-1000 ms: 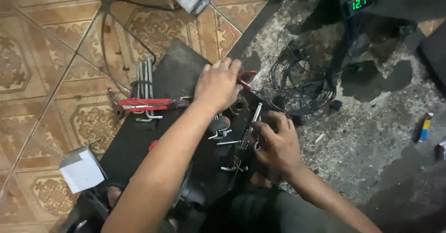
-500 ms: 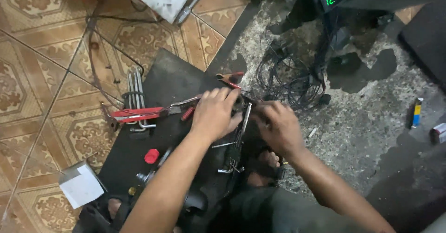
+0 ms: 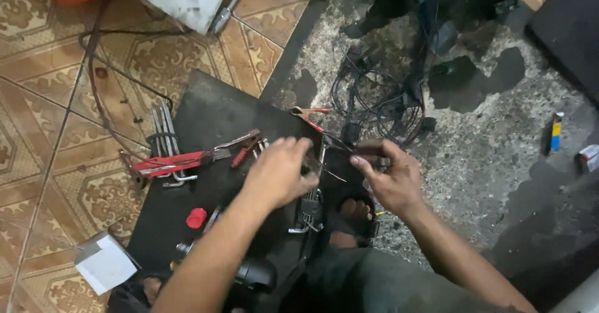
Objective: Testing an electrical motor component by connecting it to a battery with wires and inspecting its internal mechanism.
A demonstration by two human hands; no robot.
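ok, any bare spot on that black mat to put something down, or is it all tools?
Bare: the black mat's far-left corner, between the hex keys and the red-handled pliers below it. Also bare: a strip between the pliers and the red cap. Crowded: around the left hand and right hand, with metal tools and the tangled wires beyond.
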